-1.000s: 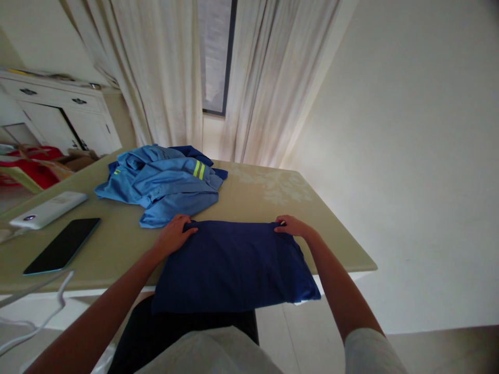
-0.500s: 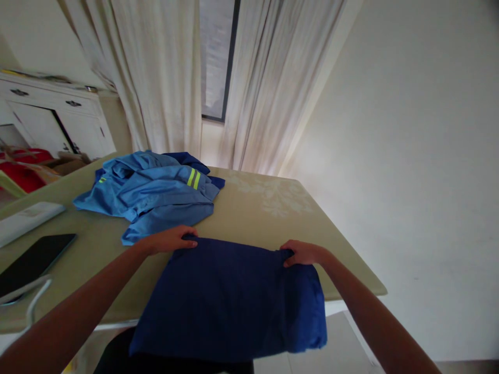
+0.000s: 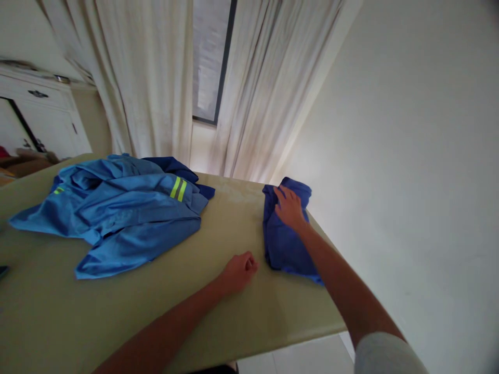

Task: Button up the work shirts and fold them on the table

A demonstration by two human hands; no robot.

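A folded dark blue garment [image 3: 286, 244] lies on the right part of the table, close to its right edge. My right hand [image 3: 290, 208] rests on the upper part of this garment, palm down with the fingers spread. Left of it, my left hand [image 3: 239, 271] is curled into a loose fist just above or on the tabletop, with nothing visible in it. A crumpled light blue work shirt [image 3: 136, 208] with yellow-green and grey stripes is spread on the left side of the table. Dark blue cloth [image 3: 173, 167] shows from behind the shirt.
The table [image 3: 218, 332] has a pale green-beige cover. A wall [image 3: 409, 182] stands along its right side, and curtains [image 3: 152, 78] hang at the back. A white cabinet [image 3: 50, 114] is at the far left. The tip of a dark phone [image 3: 3, 271] shows at the left edge.
The dark blue garment has gone from the table's front edge to its right side. My left hand has let go of it and curled; my right hand now lies flat on it. The view shifted right.
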